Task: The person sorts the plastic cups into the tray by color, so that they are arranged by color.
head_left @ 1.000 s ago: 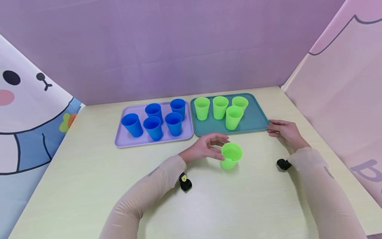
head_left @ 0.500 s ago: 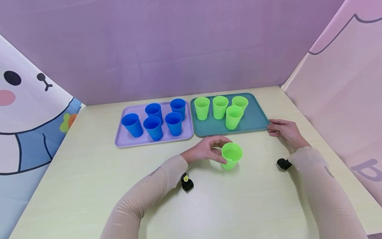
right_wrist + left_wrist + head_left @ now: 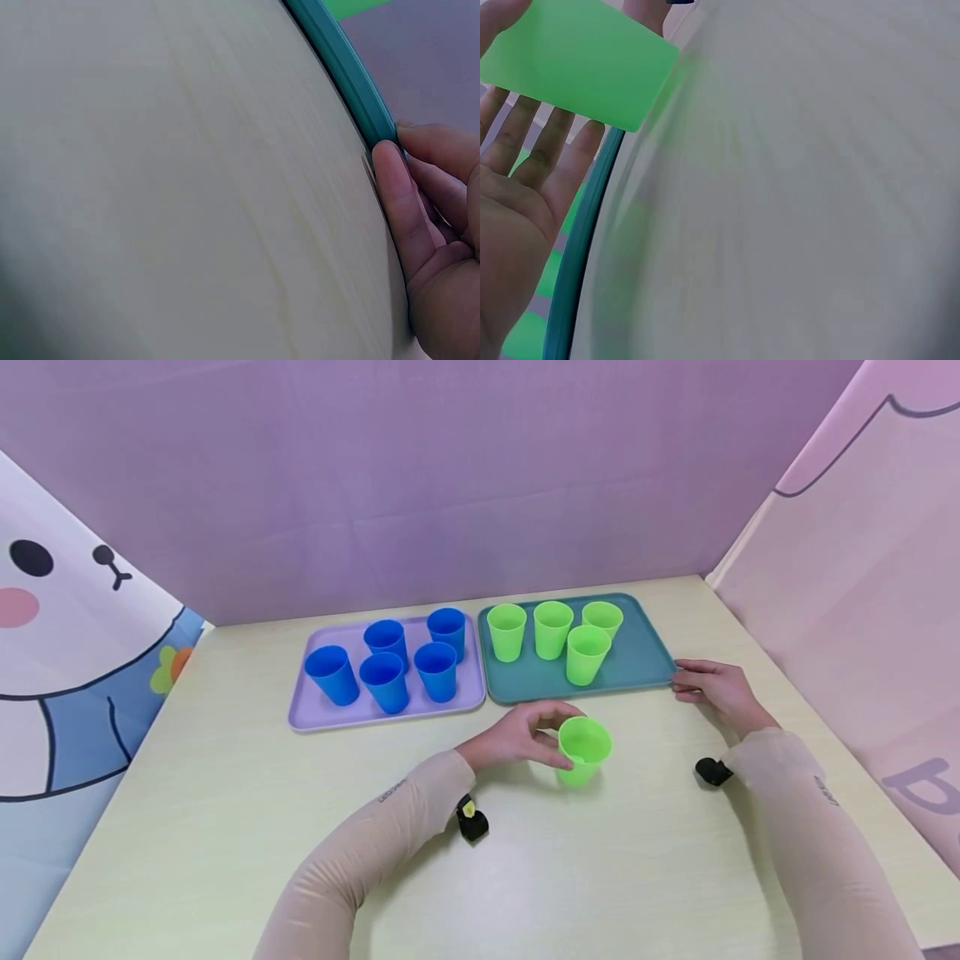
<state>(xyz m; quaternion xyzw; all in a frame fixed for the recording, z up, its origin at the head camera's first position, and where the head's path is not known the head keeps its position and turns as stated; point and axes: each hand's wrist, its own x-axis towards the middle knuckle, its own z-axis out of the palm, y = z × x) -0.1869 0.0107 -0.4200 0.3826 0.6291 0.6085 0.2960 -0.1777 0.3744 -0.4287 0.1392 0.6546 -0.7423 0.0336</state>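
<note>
In the head view my left hand [image 3: 517,735] holds a light green plastic cup [image 3: 587,756] from its left side, thumb in front and fingers behind. The cup stands upright over the table in front of the trays. The left wrist view has the same green cup [image 3: 577,64] between the thumb and spread fingers of the left hand [image 3: 517,202]. My right hand [image 3: 720,692] is at the near right corner of a teal tray [image 3: 637,664]. In the right wrist view the right hand [image 3: 442,195] pinches the tray's rim [image 3: 346,79] at that corner.
Several green cups [image 3: 587,656] stand upright on the teal tray. Left of it, a lilac tray [image 3: 315,717] bears several blue cups [image 3: 386,683]. Behind the pale wooden table [image 3: 570,877] rises a purple cloth wall [image 3: 450,485], with printed cloths at both sides.
The left hand has moved slightly right and its fingers have closed round the green cup, which has shifted a touch rightward. The right hand has stayed at the tray corner.
</note>
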